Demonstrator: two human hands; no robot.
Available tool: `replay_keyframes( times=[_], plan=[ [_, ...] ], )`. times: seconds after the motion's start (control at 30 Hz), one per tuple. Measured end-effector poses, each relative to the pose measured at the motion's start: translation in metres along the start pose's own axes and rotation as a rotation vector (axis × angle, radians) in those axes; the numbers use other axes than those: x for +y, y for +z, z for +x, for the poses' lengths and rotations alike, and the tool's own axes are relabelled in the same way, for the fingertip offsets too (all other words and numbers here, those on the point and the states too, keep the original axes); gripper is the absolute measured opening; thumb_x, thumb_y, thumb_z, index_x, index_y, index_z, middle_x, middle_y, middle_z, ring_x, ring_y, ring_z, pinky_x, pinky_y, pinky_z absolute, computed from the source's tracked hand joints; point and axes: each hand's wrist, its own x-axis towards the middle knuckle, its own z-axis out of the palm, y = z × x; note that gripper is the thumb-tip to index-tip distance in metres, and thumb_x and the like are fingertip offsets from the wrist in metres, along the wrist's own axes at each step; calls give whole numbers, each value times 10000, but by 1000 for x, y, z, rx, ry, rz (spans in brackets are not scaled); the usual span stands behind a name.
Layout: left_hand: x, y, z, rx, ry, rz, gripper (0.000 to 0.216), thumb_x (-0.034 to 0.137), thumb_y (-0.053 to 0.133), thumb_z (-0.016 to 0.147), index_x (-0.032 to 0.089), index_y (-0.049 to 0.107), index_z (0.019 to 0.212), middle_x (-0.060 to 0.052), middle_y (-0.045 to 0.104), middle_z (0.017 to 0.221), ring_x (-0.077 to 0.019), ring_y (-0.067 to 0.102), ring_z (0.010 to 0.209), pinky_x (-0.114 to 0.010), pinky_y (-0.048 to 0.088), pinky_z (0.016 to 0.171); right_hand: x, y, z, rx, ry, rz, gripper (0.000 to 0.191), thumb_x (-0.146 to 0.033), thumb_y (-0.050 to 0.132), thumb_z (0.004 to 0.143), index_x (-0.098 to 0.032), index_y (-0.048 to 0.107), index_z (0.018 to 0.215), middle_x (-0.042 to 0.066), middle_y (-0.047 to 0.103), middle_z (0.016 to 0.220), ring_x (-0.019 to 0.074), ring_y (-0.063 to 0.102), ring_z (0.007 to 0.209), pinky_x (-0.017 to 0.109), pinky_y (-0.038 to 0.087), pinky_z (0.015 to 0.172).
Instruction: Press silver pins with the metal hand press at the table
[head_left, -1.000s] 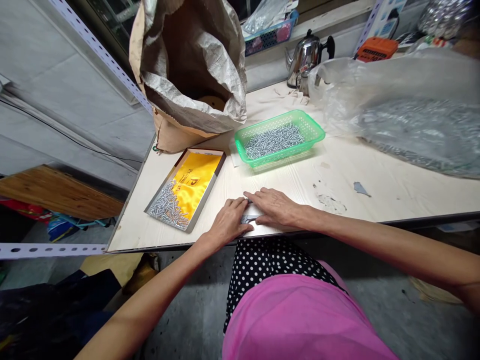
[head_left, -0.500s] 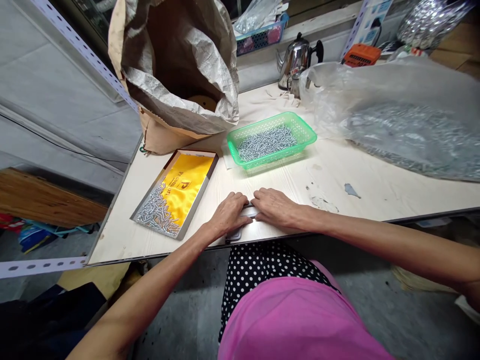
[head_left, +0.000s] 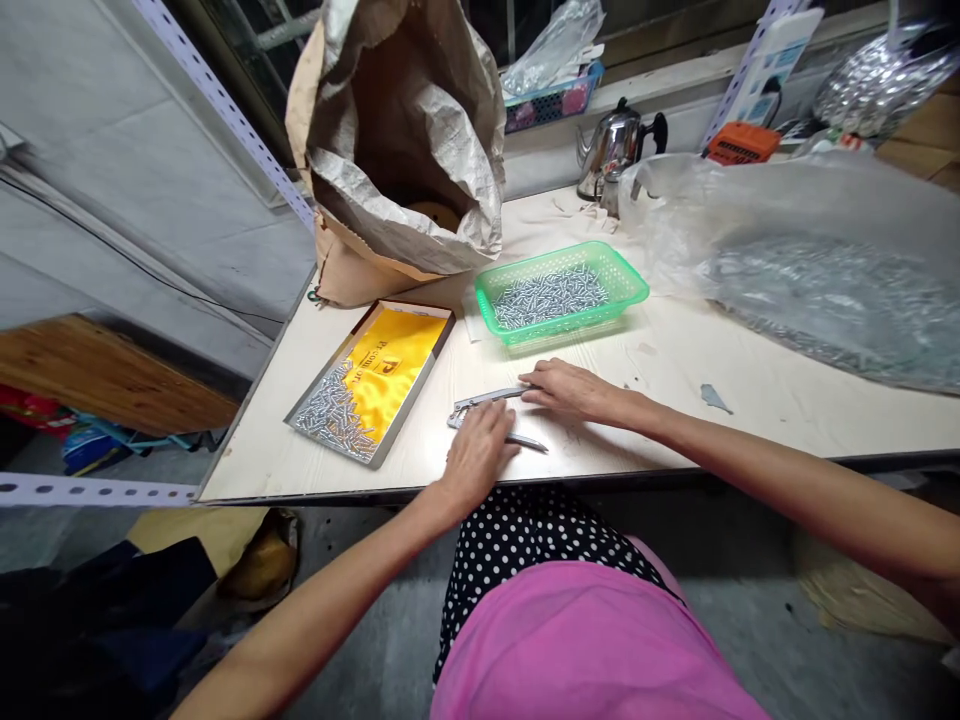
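A thin metal tool with two spread arms (head_left: 491, 398) lies on the pale table (head_left: 750, 390) near its front edge. My left hand (head_left: 478, 452) lies flat over the tool's lower arm, fingers together and stretched out. My right hand (head_left: 568, 387) touches the end of the upper arm with its fingertips. A green plastic basket (head_left: 631, 281) full of small silver screws stands just beyond the hands. A flat box with a yellow lining (head_left: 394, 360) holds a pile of screws at its near end, left of the hands.
A large open paper sack (head_left: 397, 150) stands at the table's back left. A big clear plastic bag (head_left: 810, 250) of screws covers the right side. A steel kettle (head_left: 616, 145) stands at the back. Perforated metal shelf rails (head_left: 225, 105) run along the left.
Both hands were pressed together over the tool at the table's edge. Now they are apart, and the tool lies further in on the table, spread open and uncovered.
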Motion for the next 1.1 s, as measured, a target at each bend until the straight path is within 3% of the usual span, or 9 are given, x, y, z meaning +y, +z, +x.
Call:
replay_keyframes(
  times=[0.17, 0.3, 0.43, 0.53, 0.67, 0.77, 0.93, 1.0, 1.1],
  plan=[
    [29, 22, -20, 6, 87, -97, 496, 469, 509, 934, 192, 479, 1344, -112, 476, 1458, -319, 328, 1410, -573, 263, 1150, 14, 1, 15, 64, 47, -99, 215, -197, 488, 949, -124, 690, 941, 107, 646, 969, 216, 555, 932, 298, 373, 791],
    [32, 24, -18, 5, 95, -156, 523, 518, 491, 928, 188, 491, 1335, -114, 477, 1458, -317, 308, 1423, -588, 222, 1162, 1, -8, 33, 77, 115, -138, 208, -145, 499, 921, -107, 700, 961, 130, 651, 981, 223, 553, 916, 302, 359, 740],
    [29, 26, -16, 22, 111, -179, 554, 517, 527, 911, 167, 497, 1340, -150, 499, 1424, -325, 362, 1389, -571, 246, 1155, -46, -7, 45, 63, -220, -132, 179, -219, 565, 919, -186, 708, 1023, 95, 634, 1028, 228, 502, 966, 316, 345, 749],
    [27, 32, -18, 26, 88, -196, 578, 507, 572, 888, 121, 524, 1315, -179, 553, 1355, -330, 469, 1303, -506, 345, 1114, -77, 7, 54, 17, -488, -184, 124, -231, 599, 904, -194, 717, 907, 88, 619, 995, 243, 458, 987, 332, 333, 733],
    [28, 40, -20, 16, 78, -182, 590, 539, 544, 895, 88, 554, 1276, -181, 608, 1281, -320, 539, 1232, -455, 416, 1059, -99, 26, 67, 21, -578, -221, 145, -168, 574, 903, -145, 680, 807, 101, 618, 945, 236, 467, 958, 347, 338, 739],
    [29, 37, -24, 38, 114, -135, 585, 557, 522, 902, 78, 582, 1232, -182, 613, 1265, -304, 554, 1205, -424, 427, 1047, -106, 19, 69, 127, -552, -132, 121, -140, 549, 902, -138, 659, 852, 83, 639, 874, 210, 507, 877, 340, 363, 746],
    [-1, -7, -39, 217, 169, 51, 319, 375, 471, 971, 164, 636, 1146, -104, 622, 1249, -255, 504, 1232, -458, 364, 1091, -70, -54, 51, 630, -387, 51, 158, -185, 461, 937, -181, 618, 920, 69, 642, 879, 200, 555, 853, 327, 415, 789],
    [-33, -34, -46, 240, -29, 165, 240, 237, 455, 976, 166, 673, 1049, -92, 669, 1096, -224, 564, 1079, -426, 428, 1006, -33, -85, 49, 722, -239, -22, 145, -226, 473, 938, -190, 613, 945, 85, 638, 915, 215, 559, 872, 343, 417, 806],
    [-86, -69, -57, 109, -408, 356, 231, 180, 487, 937, 129, 711, 912, -128, 666, 953, -264, 562, 974, -390, 483, 823, 17, -104, 53, 614, 73, -220, 136, -208, 518, 905, -166, 632, 966, 136, 634, 913, 252, 557, 871, 367, 410, 761]
  ],
)
